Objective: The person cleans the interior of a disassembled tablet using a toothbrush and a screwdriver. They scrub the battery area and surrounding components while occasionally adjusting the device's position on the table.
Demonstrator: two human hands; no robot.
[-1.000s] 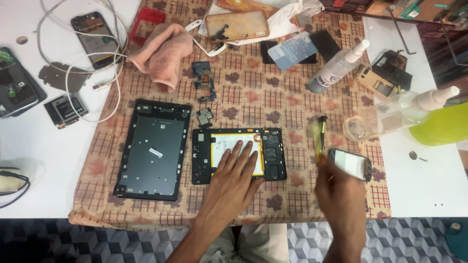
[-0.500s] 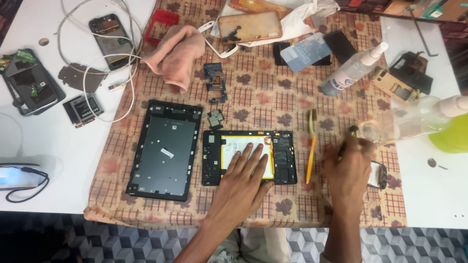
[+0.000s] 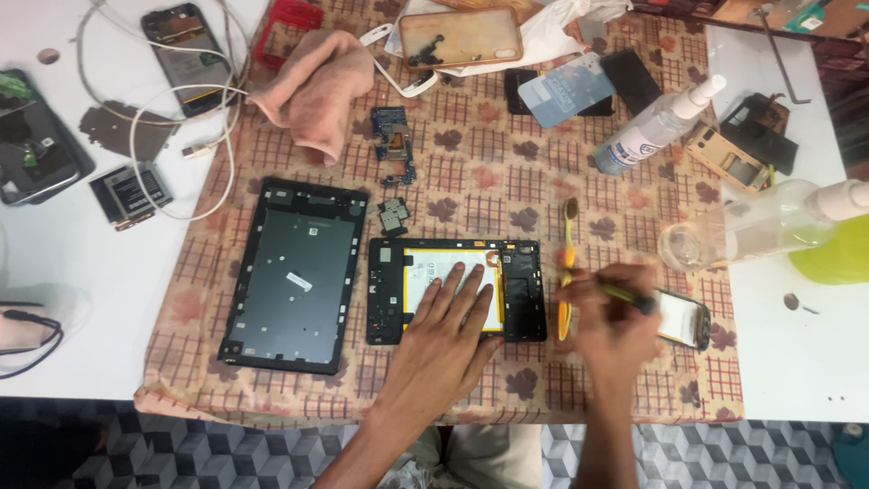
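The opened tablet [image 3: 457,290], its pale battery showing, lies near the front edge of the patterned cloth [image 3: 471,172], just right of the black back cover [image 3: 294,272]. The left hand [image 3: 444,340] rests flat on the battery, fingers spread. Just to the right, the right hand [image 3: 615,321] pinches a thin screwdriver [image 3: 625,294] between thumb and fingers, its tip pointing left toward a yellow toothbrush [image 3: 568,272] lying beside the tablet. A small phone [image 3: 683,319] lies just right of that hand. Farther back are a spray bottle [image 3: 656,127], a pink rag [image 3: 312,91] and a circuit board [image 3: 394,145].
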